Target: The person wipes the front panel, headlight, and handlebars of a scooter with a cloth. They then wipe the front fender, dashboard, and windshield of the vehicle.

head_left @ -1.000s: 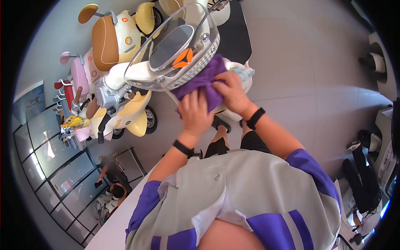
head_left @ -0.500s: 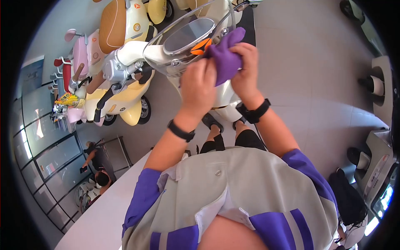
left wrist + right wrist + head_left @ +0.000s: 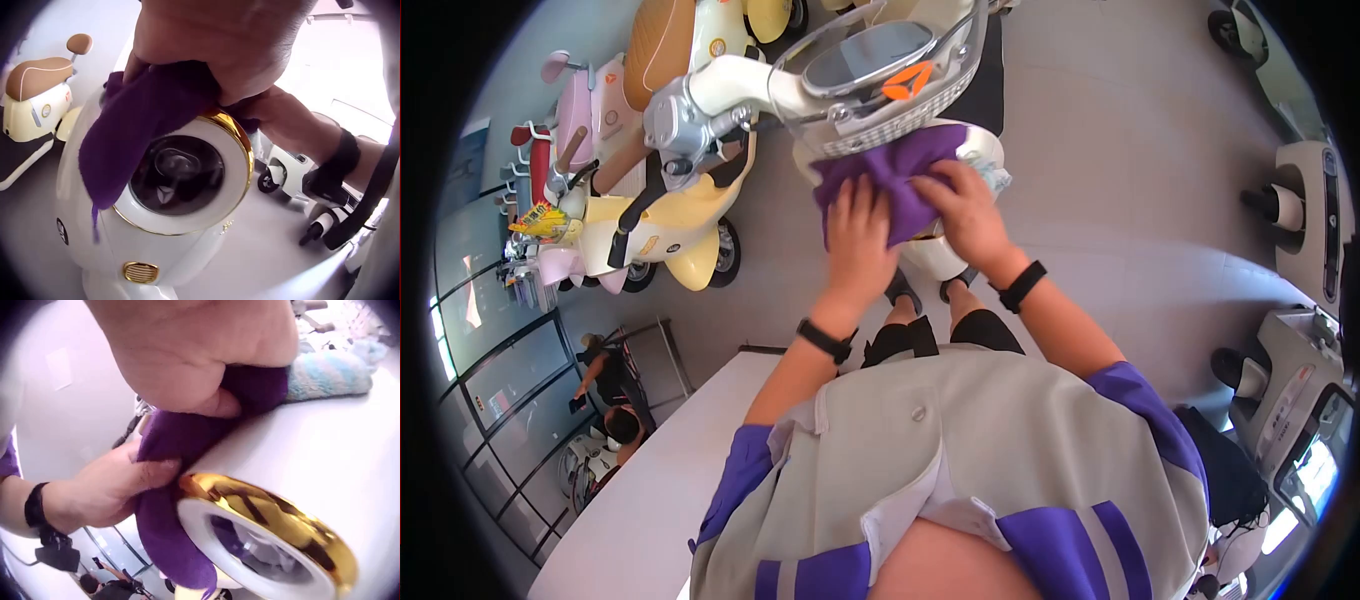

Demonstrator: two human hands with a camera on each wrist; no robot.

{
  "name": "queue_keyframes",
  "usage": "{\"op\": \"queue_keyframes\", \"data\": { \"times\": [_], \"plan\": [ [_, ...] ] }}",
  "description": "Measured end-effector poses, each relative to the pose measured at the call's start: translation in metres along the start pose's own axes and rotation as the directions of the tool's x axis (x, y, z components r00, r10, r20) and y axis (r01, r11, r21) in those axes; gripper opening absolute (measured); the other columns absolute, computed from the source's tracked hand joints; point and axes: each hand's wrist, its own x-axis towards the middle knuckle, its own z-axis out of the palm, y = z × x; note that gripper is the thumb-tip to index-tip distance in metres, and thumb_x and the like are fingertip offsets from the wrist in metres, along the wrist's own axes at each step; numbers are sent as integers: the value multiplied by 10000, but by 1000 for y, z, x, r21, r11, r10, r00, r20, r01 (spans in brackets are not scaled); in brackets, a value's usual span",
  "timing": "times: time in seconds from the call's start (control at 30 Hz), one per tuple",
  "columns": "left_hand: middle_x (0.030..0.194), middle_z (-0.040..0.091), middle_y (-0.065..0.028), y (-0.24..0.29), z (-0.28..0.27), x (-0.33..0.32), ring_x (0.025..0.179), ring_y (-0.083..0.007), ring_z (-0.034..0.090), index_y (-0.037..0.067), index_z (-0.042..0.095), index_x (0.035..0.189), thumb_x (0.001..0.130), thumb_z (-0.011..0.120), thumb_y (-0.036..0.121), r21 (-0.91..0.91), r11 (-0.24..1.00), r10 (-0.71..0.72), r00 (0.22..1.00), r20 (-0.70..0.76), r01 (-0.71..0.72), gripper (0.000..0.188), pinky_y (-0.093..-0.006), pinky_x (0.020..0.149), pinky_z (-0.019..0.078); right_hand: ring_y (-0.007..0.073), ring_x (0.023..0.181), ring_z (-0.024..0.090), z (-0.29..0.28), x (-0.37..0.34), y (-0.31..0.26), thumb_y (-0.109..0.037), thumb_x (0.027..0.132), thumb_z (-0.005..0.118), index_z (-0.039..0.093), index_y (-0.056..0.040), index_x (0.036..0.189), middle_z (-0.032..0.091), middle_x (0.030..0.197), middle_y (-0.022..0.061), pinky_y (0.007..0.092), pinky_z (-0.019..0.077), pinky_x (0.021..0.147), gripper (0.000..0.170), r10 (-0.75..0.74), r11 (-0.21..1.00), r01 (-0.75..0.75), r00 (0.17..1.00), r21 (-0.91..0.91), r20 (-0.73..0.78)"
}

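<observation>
A purple cloth (image 3: 915, 155) lies bunched over the top of a white scooter's front, just below its clear windscreen (image 3: 880, 85). My left hand (image 3: 860, 235) holds the cloth's left part, and its thumb shows against the fabric in the right wrist view. On the other side my right hand (image 3: 970, 220) grips the cloth with bent fingers. One corner of the cloth hangs beside the round headlight (image 3: 178, 175), which has a gold rim (image 3: 269, 506). Next to my right hand a fluffy pale blue and white cloth (image 3: 331, 375) rests on the white bodywork.
The scooter's handlebar (image 3: 750, 85) with its brake lever reaches out to the left. Beyond it stand a cream-yellow scooter (image 3: 665, 225) and a pink one. A white table (image 3: 650, 470) is at lower left, with two people near glass panels. More scooters (image 3: 1290, 215) line the right side.
Both hands first lifted the purple cloth up near the windscreen, bunched between them. Now they have brought it back down and it lies spread wider on the scooter's front.
</observation>
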Motion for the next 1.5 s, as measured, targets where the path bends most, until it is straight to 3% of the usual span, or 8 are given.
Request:
{"op": "queue_keyframes", "data": {
  "times": [0.17, 0.33, 0.43, 0.63, 0.77, 0.93, 1.27, 1.5],
  "plan": [
    [1511, 412, -171, 20, 21, 42, 1415, -401, 342, 66, 496, 1405, 746, 743, 142, 193, 958, 204, 977, 57, -211, 708, -648, 1128, 268, 392, 1124, 534, 8, -20, 13, 132, 757, 571, 640, -92, 1220, 553, 1216, 159, 439, 482, 950, 519, 334, 931, -357, 918, -79, -216],
    [1548, 337, -201, -14, 0, 9, 1415, -432, 324, 70, 465, 1424, 793, 699, 86, 29, 998, 54, 993, 106, -58, 673, -626, 1120, 294, 379, 1103, 522, 22, 2, -32, 42, 773, 577, 658, -127, 1192, 557, 1176, 133, 448, 451, 940, 459, 189, 948, -217, 973, -234, -136],
    [1435, 490, -208, -65, 16, -27, 1347, -450, 414, 35, 500, 1366, 789, 660, 44, -334, 939, 8, 976, -216, -81, 599, -557, 1094, 364, 345, 1141, 496, 49, 20, -65, -50, 780, 595, 675, -161, 1150, 560, 1168, 99, 482, 383, 971, 395, 44, 945, -45, 999, -323, -11],
    [1245, 596, -256, -104, -35, -43, 1156, -421, 575, -7, 533, 1275, 834, 594, -29, -645, 631, -286, 902, 322, 431, 446, -450, 997, 456, 328, 1097, 532, 91, 44, -101, -15, 731, 622, 680, -122, 1042, 604, 1107, 81, 455, 403, 950, 334, -7, 963, 37, 994, -268, 111],
    [1308, 560, -236, -84, -91, -34, 1184, -415, 547, 10, 548, 1284, 781, 633, -59, -577, 815, -75, 977, -201, -56, 514, -443, 1019, 444, 350, 1018, 555, 49, 65, -141, 109, 629, 594, 686, -85, 1052, 616, 1057, 107, 431, 447, 903, 475, -54, 997, 43, 981, -63, -187],
    [1363, 515, -196, -60, -182, 21, 1221, -405, 504, 35, 530, 1327, 714, 687, -75, -92, 903, 315, 794, -521, -419, 641, -445, 1034, 436, 361, 1019, 536, 4, 113, -186, 146, 615, 577, 697, -92, 1095, 593, 1080, 136, 429, 435, 913, 549, -270, 957, 156, 793, -246, -546],
    [1328, 524, -198, -70, -128, 34, 1176, -417, 509, 17, 546, 1301, 717, 660, -96, -224, 897, 248, 853, -459, -381, 605, -486, 1031, 424, 354, 1006, 554, 50, 92, -128, 131, 646, 629, 709, -58, 1034, 609, 1004, 138, 423, 454, 898, 439, 35, 999, -40, 894, -1, -447],
    [1307, 536, -199, -12, -168, 84, 1153, -414, 523, 41, 538, 1323, 724, 639, -90, 4, 904, 346, 727, -593, -428, 622, -470, 1012, 446, 368, 1015, 549, -31, 139, -135, 127, 665, 626, 707, -79, 1070, 636, 1064, 131, 434, 459, 901, 461, -182, 973, 48, 765, -227, -618]
  ]
}}
